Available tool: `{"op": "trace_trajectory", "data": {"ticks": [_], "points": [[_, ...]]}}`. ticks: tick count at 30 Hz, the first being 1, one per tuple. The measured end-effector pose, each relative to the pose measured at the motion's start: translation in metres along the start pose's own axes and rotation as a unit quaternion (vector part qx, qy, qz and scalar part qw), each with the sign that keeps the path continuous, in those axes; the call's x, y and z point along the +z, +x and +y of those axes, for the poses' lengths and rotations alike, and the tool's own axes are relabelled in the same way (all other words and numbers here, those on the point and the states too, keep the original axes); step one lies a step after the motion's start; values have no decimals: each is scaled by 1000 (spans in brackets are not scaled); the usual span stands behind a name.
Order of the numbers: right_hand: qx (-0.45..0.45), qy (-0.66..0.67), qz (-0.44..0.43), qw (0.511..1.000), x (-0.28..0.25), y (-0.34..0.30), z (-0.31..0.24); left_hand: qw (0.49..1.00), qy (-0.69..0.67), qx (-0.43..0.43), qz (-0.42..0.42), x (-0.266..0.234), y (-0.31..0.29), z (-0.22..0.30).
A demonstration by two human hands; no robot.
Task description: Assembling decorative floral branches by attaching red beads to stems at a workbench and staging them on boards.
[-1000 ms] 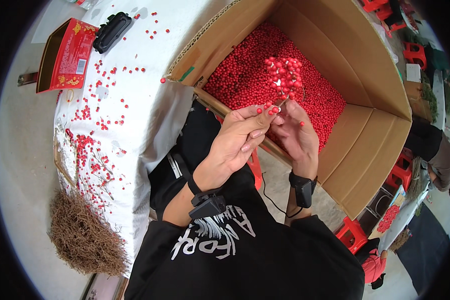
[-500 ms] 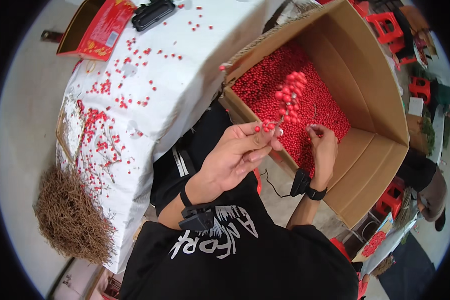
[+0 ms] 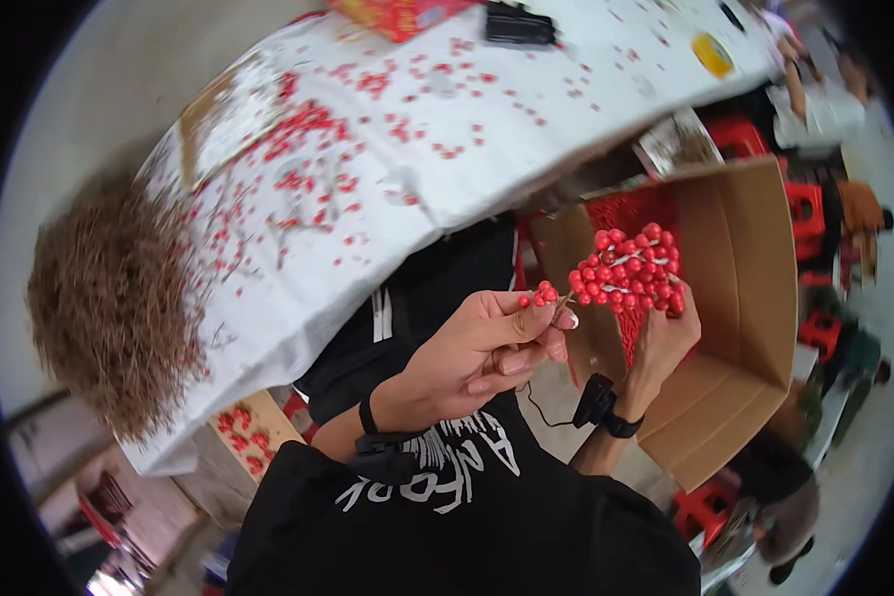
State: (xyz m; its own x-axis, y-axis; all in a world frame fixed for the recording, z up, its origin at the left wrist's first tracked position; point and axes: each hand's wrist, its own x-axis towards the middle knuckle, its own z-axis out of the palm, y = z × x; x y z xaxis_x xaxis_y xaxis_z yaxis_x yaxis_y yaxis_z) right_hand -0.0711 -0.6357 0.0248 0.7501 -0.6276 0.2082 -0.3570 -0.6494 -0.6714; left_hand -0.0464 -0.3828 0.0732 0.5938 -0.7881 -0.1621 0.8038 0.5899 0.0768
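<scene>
My left hand [image 3: 492,343] pinches the thin stem of a red berry sprig [image 3: 626,268] between thumb and fingertips. A few small berries sit by the thumb, and a dense cluster of glossy red berries with pale stalks spreads to the right. My right hand [image 3: 669,333] is closed on the cluster's lower right side; some of its fingertips are hidden behind the berries. Both hands are over the near side of an open cardboard box [image 3: 745,248]. Loose red berries [image 3: 629,343] lie inside it, partly covered by the sprig and hand.
A white-covered table [image 3: 437,189] runs along the left and far side, scattered with berries and twigs. On it are a heap of brown twigs [image 3: 109,308], a black case [image 3: 519,27], a red box [image 3: 402,14] and a yellow roll [image 3: 711,55]. Red stools [image 3: 703,512] and other people are at right.
The view has turned, showing more of the table. The sprig has tilted from upright to the right, and my right hand has come from over the box's berries onto its cluster.
</scene>
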Motion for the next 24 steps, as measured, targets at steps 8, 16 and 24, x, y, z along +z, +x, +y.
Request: {"op": "trace_trajectory", "data": {"ticks": [8,16,24], "points": [[-195,195,-158,948,82,-40,-127,931,89,342,98,-20,-130,12],[-355,191,-434,806,171,-131,-207,465,141,725,488,-65,-260,-72],[-484,187,-533,668,211,-222,-253,149,-41,739,656,-80,-308,-192]]}}
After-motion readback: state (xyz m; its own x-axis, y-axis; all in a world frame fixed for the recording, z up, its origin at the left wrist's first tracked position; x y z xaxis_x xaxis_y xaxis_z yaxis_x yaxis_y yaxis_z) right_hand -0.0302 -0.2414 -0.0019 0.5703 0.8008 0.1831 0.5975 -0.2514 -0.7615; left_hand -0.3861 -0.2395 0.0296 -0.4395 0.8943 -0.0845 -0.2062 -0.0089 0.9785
